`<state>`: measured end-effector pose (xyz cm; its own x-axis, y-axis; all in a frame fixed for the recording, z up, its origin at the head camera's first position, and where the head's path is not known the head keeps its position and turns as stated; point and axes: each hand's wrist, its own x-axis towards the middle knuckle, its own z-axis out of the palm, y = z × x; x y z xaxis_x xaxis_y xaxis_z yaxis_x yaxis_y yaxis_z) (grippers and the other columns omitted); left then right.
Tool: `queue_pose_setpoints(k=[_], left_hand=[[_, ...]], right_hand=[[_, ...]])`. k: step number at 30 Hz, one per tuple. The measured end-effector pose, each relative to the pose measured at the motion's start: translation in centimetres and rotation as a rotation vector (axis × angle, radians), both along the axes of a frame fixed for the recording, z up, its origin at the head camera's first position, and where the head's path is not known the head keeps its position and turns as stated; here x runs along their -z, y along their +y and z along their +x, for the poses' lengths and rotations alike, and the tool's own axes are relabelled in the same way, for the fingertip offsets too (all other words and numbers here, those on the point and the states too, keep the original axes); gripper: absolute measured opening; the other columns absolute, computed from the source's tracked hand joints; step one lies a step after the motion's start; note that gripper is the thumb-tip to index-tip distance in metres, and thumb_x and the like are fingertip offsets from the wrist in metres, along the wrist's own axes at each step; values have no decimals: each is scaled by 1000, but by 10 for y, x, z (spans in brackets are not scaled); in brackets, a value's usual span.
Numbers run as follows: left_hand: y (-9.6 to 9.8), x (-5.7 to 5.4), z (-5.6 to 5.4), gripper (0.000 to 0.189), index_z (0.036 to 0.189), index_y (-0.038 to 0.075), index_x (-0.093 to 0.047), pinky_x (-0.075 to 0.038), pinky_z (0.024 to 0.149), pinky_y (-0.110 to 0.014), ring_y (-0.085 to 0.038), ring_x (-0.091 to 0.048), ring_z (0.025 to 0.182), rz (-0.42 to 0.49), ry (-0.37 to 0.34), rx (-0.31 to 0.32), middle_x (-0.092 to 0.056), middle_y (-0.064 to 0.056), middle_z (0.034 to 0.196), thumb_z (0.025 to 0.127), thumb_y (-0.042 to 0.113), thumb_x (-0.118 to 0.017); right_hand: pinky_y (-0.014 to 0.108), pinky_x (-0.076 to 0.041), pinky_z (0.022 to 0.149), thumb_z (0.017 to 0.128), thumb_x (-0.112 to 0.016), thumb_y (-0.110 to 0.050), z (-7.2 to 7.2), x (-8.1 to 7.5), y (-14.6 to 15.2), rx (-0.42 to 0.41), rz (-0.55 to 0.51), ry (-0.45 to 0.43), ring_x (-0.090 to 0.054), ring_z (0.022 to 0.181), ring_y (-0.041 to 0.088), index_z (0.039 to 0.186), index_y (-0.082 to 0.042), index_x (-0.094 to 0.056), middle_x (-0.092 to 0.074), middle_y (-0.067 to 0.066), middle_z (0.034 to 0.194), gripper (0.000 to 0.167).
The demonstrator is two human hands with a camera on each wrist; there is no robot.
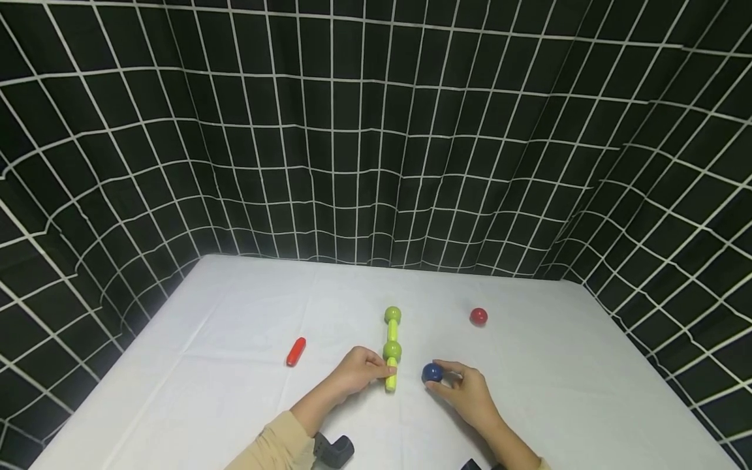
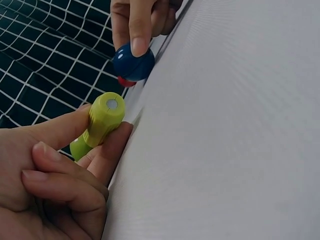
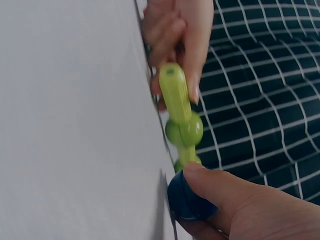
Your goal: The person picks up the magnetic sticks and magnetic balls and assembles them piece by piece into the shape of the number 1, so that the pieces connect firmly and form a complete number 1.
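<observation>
My left hand (image 1: pixel 360 373) pinches the near stick of a joined green piece between thumb and finger. That piece is a line of two green balls (image 1: pixel 392 351) and two yellow-green sticks (image 1: pixel 391 380), pointing away from me on the table. A grey round spot, perhaps a magnet, shows on the free stick end in the left wrist view. To its right, my right hand (image 1: pixel 469 393) pinches a dark blue ball (image 1: pixel 432 373) with thumb and fingers. The blue ball (image 2: pixel 133 62) is apart from the stick. Whether it touches the table is hard to tell.
A red stick (image 1: pixel 296 352) lies on the white-covered table (image 1: pixel 235 313) to the left. Farther back on the right sits a red ball (image 1: pixel 478 316). Dark curtains with a white grid (image 1: pixel 364 150) stand around the table's back and sides.
</observation>
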<state>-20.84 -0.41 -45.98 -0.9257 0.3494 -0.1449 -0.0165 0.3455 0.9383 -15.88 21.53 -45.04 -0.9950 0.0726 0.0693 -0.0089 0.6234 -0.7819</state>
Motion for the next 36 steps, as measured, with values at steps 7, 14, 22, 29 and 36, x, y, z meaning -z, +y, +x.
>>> queue_pose_setpoints(k=[7, 14, 22, 29, 36], left_hand=[[-1, 0, 0, 28, 80, 6, -69, -30, 39, -17, -5, -34, 42, -4, 6, 5, -48, 5, 53, 79, 33, -71], [-1, -1, 1, 28, 80, 5, -69, -29, 38, -16, -4, -33, 41, -1, 13, 9, -47, 6, 51, 80, 33, -71], [-2, -2, 2, 29, 81, 5, -69, -29, 37, -16, -4, -33, 40, -5, 27, 16, -47, 6, 49, 80, 34, -70], [-1, -1, 1, 27, 80, 6, -70, -29, 38, -16, -4, -33, 41, -7, 19, 13, -46, 6, 49, 79, 33, -71], [-1, -1, 1, 27, 79, 5, -69, -28, 38, -16, -4, -32, 40, 8, 23, 20, -47, 6, 49, 79, 32, -71]], right_hand=[[12, -26, 38, 72, -78, -20, 9, 1, -14, -87, -39, -37, -30, 38, 2, 112, -4, -65, -58, 4, 68, 45], [11, -26, 39, 71, -79, -23, 18, 1, -25, -191, -56, -21, -30, 40, -1, 110, -2, -65, -59, 5, 75, 47], [16, -32, 42, 71, -79, -28, 25, 2, -33, -277, -27, 25, -32, 45, -3, 107, -4, -67, -66, 5, 89, 45], [17, -34, 43, 71, -79, -28, 28, 1, -39, -331, -55, 58, -32, 48, -4, 103, -2, -68, -68, 7, 96, 43], [14, -31, 40, 70, -80, -27, 31, -1, -47, -323, -48, 60, -31, 43, -5, 103, -2, -67, -66, 6, 83, 44]])
